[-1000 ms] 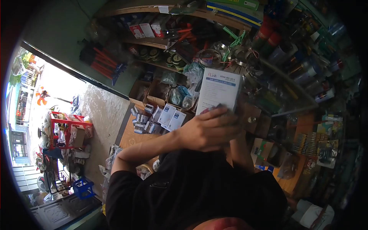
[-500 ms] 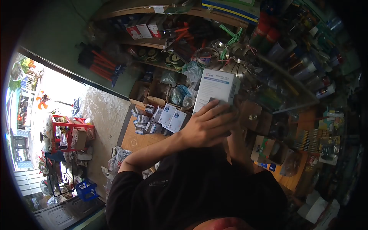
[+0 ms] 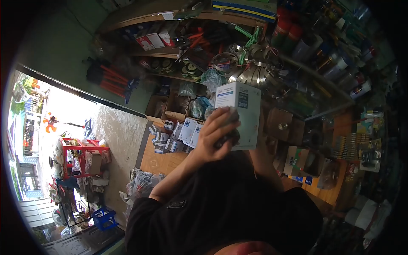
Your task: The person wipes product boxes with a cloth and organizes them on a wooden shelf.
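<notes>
At the far left, an open doorway gives onto a bright street, where a red rack [image 3: 83, 151] is stacked with cartons and a blue crate [image 3: 103, 217] sits low on the ground. On the wall beside the doorway hangs a bundle of red-handled tools [image 3: 111, 76]. Further right, a wooden desk [image 3: 163, 160] carries a cluster of small white-and-blue boxes [image 3: 180, 131], some upright, some tipped, packed just beside one another; open cardboard cartons [image 3: 168, 106] with bagged goods stand behind them. Above, the shelf [image 3: 170, 53] holds red-and-white cartons [image 3: 154, 40] and round tins, with red-handled pliers and coiled metal bands a little to the right.

The left hand [image 3: 216, 136] is raised in front of the shelves, its grip curled closed around a dark, grey object [image 3: 229, 127]; what the object is cannot be made out. The fingers [image 3: 221, 121] lie against the front face of a white box [image 3: 242, 112] with blue printing, held upright just below the coiled bands. The box has a dark square panel near its top and lines of print too small to read. The right forearm [image 3: 263, 163] rises behind the box, which hides the right hand, so its grip cannot be told.

To the right, a brown carton [image 3: 282, 125] and a green-and-white carton [image 3: 295, 160] stand near, then spray cans [image 3: 323, 55] on slanted racks, and hanging blister cards [image 3: 369, 151] at the far edge. The person's black shirt [image 3: 225, 208] fills the lower middle and blocks the desk below.
</notes>
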The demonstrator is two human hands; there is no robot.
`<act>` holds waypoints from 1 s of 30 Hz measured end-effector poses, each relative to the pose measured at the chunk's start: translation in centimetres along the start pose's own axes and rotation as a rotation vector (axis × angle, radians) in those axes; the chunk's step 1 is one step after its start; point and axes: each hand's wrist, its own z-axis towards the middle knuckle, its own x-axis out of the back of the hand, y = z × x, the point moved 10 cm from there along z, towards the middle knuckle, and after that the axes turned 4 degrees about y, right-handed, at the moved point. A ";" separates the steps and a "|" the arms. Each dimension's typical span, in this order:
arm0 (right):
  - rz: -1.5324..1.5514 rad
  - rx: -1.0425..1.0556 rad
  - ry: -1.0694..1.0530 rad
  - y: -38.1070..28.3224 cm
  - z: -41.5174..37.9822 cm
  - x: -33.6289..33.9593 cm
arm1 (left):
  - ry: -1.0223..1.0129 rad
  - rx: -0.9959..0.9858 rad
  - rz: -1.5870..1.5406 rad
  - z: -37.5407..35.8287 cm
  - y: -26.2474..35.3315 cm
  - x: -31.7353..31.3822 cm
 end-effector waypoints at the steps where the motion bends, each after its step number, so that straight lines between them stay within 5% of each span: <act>1: -0.044 -0.020 -0.057 -0.2 -0.4 -1.4 | -0.071 -0.096 0.013 0.1 1.0 -0.2; 3: -0.301 0.003 -0.022 -0.8 -1.0 -2.2 | -0.131 -0.197 -0.060 0.5 1.0 0.1; 5: -0.604 -0.005 -0.079 -1.2 -1.8 -4.7 | -0.081 0.039 -0.184 1.9 -2.4 1.9; 6: -0.609 -0.007 -0.082 -0.9 -1.9 -3.8 | -0.054 0.222 -0.274 2.0 -4.7 2.2; 10: -0.386 -0.101 0.076 1.0 -1.4 -0.2 | -0.033 0.286 -0.367 3.1 -5.2 1.9; 12: -0.119 0.171 -0.106 -1.0 -1.6 -3.5 | -0.107 0.331 -0.288 2.6 -3.8 1.1; 16: 0.070 -0.130 -0.189 0.1 -1.1 1.1 | -0.195 -0.106 -0.032 2.1 3.1 0.4; 22: 0.138 -0.184 -0.141 -1.2 -3.3 0.1 | -0.375 -0.054 -0.006 3.3 1.9 -1.1; 26: -0.199 -0.052 -0.080 -2.2 -3.3 1.3 | -0.343 0.039 0.075 4.6 1.5 -1.2; 30: -0.231 -0.033 0.034 -3.1 -4.9 -1.0 | -0.472 -0.262 0.195 2.7 5.4 -3.3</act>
